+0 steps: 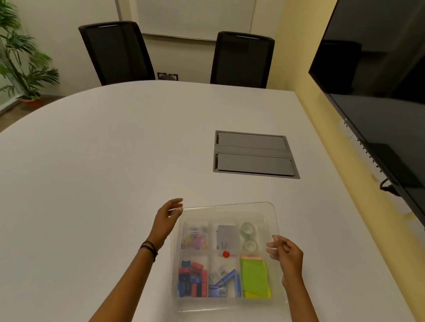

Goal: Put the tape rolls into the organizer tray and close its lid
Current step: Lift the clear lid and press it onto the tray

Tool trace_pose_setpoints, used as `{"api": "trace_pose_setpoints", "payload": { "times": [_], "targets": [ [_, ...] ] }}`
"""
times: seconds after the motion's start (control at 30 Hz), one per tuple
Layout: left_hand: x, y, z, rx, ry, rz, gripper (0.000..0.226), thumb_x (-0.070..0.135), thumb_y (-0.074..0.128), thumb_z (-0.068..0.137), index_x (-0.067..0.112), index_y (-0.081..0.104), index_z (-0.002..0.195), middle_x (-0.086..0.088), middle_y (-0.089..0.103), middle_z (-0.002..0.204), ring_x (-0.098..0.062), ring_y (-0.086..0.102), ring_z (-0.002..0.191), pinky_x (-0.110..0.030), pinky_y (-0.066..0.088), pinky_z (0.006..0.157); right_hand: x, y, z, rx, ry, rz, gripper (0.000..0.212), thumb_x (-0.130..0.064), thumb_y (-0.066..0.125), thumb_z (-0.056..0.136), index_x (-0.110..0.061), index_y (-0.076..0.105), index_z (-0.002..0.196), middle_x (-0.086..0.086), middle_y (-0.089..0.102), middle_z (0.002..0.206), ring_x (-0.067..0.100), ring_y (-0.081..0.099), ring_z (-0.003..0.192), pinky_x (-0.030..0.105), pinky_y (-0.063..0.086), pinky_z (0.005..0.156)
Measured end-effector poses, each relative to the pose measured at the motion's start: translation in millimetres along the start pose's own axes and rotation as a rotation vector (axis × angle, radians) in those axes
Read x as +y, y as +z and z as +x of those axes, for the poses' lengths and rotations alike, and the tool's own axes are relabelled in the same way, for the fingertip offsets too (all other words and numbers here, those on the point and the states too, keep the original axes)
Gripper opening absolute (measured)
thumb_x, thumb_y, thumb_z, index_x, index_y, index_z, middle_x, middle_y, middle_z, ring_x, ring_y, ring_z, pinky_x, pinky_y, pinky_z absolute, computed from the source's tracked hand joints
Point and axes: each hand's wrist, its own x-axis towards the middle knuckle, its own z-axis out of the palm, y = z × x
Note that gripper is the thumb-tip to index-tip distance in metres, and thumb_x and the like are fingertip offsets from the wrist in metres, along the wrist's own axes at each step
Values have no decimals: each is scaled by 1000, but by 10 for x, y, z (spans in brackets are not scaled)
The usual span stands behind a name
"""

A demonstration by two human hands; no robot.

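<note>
- Lowering the clear lid [228,209] onto the tray [179,302] looks like the step in hand; both tape rolls [248,236] already lie in the far-right compartment, one behind the other, so the loading part reads as done.
- Left hand [165,220]: at the lid's far-left corner, fingers curled, thumb and fingertips pinching the edge; grip narrow, holding the lid.
- Right hand [286,252]: at the lid's right edge, fingers bunched in a narrow pinch on the rim; contact appears real, though the clear plastic makes the exact touch hard to read.
- Lid sits over the tray, skewed slightly, far edge overhanging beyond the tray's back wall; whether the near edge is seated or hinged, cannot tell.
- Tray rests on the white table [92,177], near its front edge; other compartments hold paper clips [196,236], binder clips [192,279], sticky notes [254,279]; nothing visibly stands proud of the walls.
- To do it well: square the lid to the tray outline first; draw it toward the body until all corners match; bring both sides down evenly.
- Press at corners, not the centre; thin plastic will likely flex.
- Risk: the tray may slide on the smooth top; hold one hand steady while the other seats the rim.
</note>
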Motion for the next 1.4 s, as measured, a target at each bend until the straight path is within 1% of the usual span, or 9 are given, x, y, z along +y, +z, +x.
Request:
{"api": "trace_pose_setpoints", "payload": {
  "times": [0.1, 0.2, 0.4, 0.53, 0.63, 0.8, 0.93, 1.1, 1.4],
  "targets": [
    [-176, 92, -20, 77, -93, -94, 32, 7, 54, 95, 10, 51, 126, -10, 57, 120, -21, 54, 107, -24, 45, 84, 63, 37, 56, 10, 30, 9, 8, -8, 55, 88, -7, 62, 92, 14, 65, 71, 5, 63, 45, 14, 51, 44],
    [-320, 172, -3, 93, -175, -123, 39, 1, 47, 96, 7, 42, 134, -11, 48, 133, -22, 47, 118, -32, 39, 99, 126, 71, 148, 38, 54, 12, 8, -8, 55, 89, -8, 58, 96, 16, 64, 70, 7, 62, 42, 15, 51, 42],
    [-488, 261, 64, 2, -238, -62, 50, 5, 47, 97, 6, 27, 143, -11, 32, 146, -23, 32, 132, -35, 27, 107, 232, 169, 335, 62, 77, -100, 7, -1, 52, 88, -8, 52, 89, 17, 62, 78, 12, 60, 42, 15, 48, 39],
    [-575, 281, 72, -7, -262, -12, 51, 5, 48, 97, 5, 27, 143, -11, 33, 146, -24, 32, 132, -34, 28, 106, 295, 245, 420, 146, 81, -225, 7, -3, 56, 85, -3, 57, 93, 21, 63, 92, 27, 59, 64, 31, 50, 58],
    [-674, 287, 46, 0, -271, 37, 46, 4, 46, 96, 4, 33, 140, -9, 41, 140, -25, 39, 127, -34, 33, 103, 350, 274, 473, 197, 39, -355, 9, -2, 59, 83, 2, 61, 91, 22, 65, 96, 28, 57, 81, 34, 46, 76],
    [-816, 273, 40, 61, -260, 45, 27, 12, 48, 97, 11, 51, 124, -6, 60, 112, -25, 58, 104, -29, 48, 82, 399, 224, 483, 192, -1, -454, 6, -3, 58, 83, 1, 63, 84, 22, 64, 93, 33, 59, 84, 31, 42, 72],
    [-772, 266, 124, 118, -263, 28, 17, 13, 49, 97, 14, 56, 112, -4, 62, 102, -19, 59, 91, -31, 50, 80, 384, 230, 566, 176, 17, -478, 9, -8, 55, 85, -8, 61, 79, 22, 66, 95, 32, 59, 86, 31, 43, 73],
    [-738, 324, 264, 166, -269, 13, 16, 12, 50, 96, 10, 60, 108, -1, 61, 97, -19, 58, 88, -16, 45, 66, 275, 295, 749, 115, 72, -423, 16, -15, 52, 89, -5, 62, 97, 18, 65, 102, 28, 57, 91, 32, 44, 78],
    [-772, 437, 387, 295, -316, -152, 11, 18, 59, 93, 15, 68, 87, 2, 68, 83, -18, 62, 77, -23, 50, 67, 123, 549, 1153, 31, 157, -162, 27, -6, 51, 90, 2, 57, 116, 18, 57, 125, 28, 53, 114, 33, 41, 97]
  ]
}}
